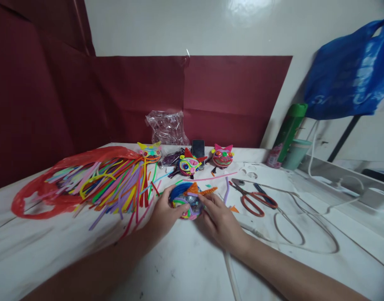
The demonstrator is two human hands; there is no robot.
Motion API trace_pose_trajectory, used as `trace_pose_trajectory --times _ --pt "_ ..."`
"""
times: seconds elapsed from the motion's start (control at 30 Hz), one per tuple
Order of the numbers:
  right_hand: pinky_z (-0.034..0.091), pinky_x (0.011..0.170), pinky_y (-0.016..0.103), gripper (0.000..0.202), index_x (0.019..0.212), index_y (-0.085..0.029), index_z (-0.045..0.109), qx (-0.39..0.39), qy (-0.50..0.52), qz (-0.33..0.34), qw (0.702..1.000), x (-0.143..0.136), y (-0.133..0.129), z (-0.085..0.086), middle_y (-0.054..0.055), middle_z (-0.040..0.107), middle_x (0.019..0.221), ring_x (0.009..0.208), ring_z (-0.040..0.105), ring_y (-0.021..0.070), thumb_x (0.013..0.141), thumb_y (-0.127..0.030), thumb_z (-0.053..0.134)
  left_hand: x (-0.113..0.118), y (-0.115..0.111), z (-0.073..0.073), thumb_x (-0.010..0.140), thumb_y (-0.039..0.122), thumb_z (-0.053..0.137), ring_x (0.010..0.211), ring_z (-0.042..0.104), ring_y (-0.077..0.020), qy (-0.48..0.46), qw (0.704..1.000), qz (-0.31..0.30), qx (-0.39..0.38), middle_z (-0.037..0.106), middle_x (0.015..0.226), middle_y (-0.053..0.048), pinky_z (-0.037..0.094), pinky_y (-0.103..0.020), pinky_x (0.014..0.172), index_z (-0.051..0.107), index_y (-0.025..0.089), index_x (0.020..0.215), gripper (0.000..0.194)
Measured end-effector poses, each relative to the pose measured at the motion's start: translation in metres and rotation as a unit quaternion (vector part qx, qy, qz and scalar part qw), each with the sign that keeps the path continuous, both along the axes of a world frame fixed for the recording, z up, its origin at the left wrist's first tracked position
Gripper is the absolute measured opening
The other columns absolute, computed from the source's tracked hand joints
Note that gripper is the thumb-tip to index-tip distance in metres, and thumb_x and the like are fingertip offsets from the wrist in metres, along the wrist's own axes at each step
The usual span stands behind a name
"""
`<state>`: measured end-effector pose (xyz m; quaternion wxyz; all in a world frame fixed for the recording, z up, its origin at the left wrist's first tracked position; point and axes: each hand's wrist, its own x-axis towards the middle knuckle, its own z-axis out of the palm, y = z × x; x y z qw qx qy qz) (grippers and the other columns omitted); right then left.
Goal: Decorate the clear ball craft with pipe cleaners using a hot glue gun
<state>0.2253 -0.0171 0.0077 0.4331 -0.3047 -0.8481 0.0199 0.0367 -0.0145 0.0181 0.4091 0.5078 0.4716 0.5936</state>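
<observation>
A round craft head (192,207) wound with colourful pipe cleaners is held low over the table. Blue strands cover its upper left, two orange pointed ears (192,189) stick up on top, and part of its right side shows bare and shiny. My left hand (168,211) wraps around its left side, thumb across the front. At the right, the fingers of my right hand (215,213) are closed together against it, beside a small lilac piece (193,194) below the ears. Whatever lies between these fingertips is hidden.
Many loose pipe cleaners (116,184) spill from a red plastic bag (38,205) at left. Behind stand finished-looking craft heads: yellow-eared (150,152), red-eared (189,164), pink-eared (223,156). Orange-handled scissors (254,200) and a looping cable (304,234) lie at right.
</observation>
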Motion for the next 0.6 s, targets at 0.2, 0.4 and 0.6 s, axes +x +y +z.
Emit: trace_pose_trajectory --times 0.2,0.4,0.6 --pt "0.052 0.089 0.048 0.047 0.132 -0.018 0.043 0.039 -0.015 -0.019 0.999 -0.002 -0.001 0.001 0.016 0.05 0.116 0.107 0.052 0.0278 0.086 -0.01 0.046 0.001 0.0 -0.004 0.062 0.022 0.077 0.116 0.054 -0.0286 0.032 0.999 0.009 0.032 0.059 0.123 -0.011 0.038 -0.043 0.103 0.055 0.02 0.12 0.062" --pt "0.052 0.089 0.048 0.048 0.133 -0.019 0.044 0.044 -0.047 -0.023 0.998 -0.001 -0.002 0.001 0.017 0.05 0.12 0.109 0.051 0.0287 0.086 -0.013 0.049 0.001 0.002 -0.01 0.062 0.022 0.077 0.119 0.052 -0.0278 0.028 0.997 0.018 0.071 0.059 0.123 -0.01 0.036 -0.042 0.105 0.056 0.02 0.119 0.06" --pt "0.052 0.088 0.049 0.044 0.129 -0.019 0.041 0.033 -0.033 -0.024 0.999 -0.001 -0.003 0.004 0.016 0.051 0.117 0.107 0.052 0.0284 0.086 -0.015 0.05 0.0 0.005 -0.016 0.063 0.024 0.077 0.12 0.051 -0.0279 0.051 0.996 0.01 0.078 0.057 0.127 -0.011 0.037 -0.041 0.105 0.053 0.021 0.123 0.065"
